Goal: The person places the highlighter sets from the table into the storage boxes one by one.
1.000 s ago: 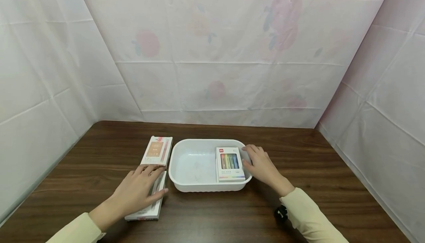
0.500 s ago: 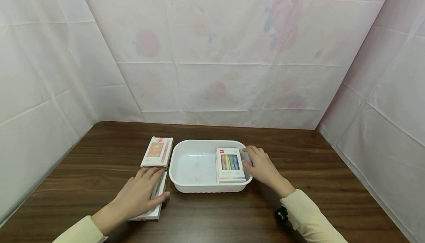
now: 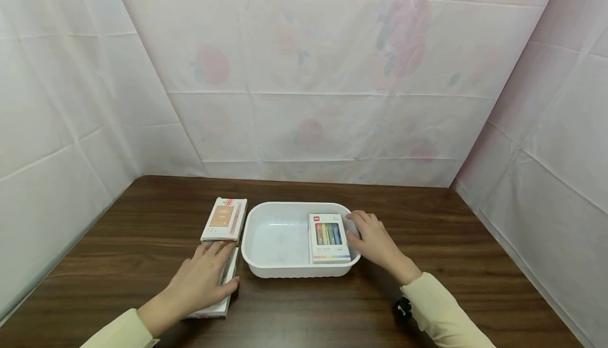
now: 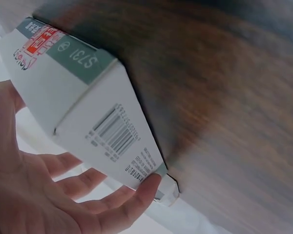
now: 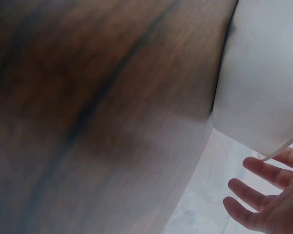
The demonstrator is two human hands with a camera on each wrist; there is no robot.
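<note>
My left hand (image 3: pixel 201 279) lies over a flat white carton (image 3: pixel 209 311) on the table, covering much of its top. In the left wrist view, that carton (image 4: pixel 107 122) shows a barcode and a green band marked S731; the little finger touches its edge and the other fingers are spread across it. Beside the right end of a white plastic basin (image 3: pixel 280 271) is my right hand (image 3: pixel 375 240), its fingers at the rim. The right wrist view shows these fingers loosely extended by the basin (image 5: pixel 263 63). Inside the basin's right side leans a white box of colored sticks (image 3: pixel 329 238).
Beyond the left hand, a second white box with an orange panel (image 3: pixel 223 218) lies near the basin's left side. The brown wooden table (image 3: pixel 294 311) ends at a white patterned cloth (image 3: pixel 304 126) at the back. A black object (image 3: pixel 402 308) sits by the right sleeve.
My left wrist has shifted slightly to the right while the hand stays over the carton. The right hand, basin and boxes keep their places; the head view tilts a little.
</note>
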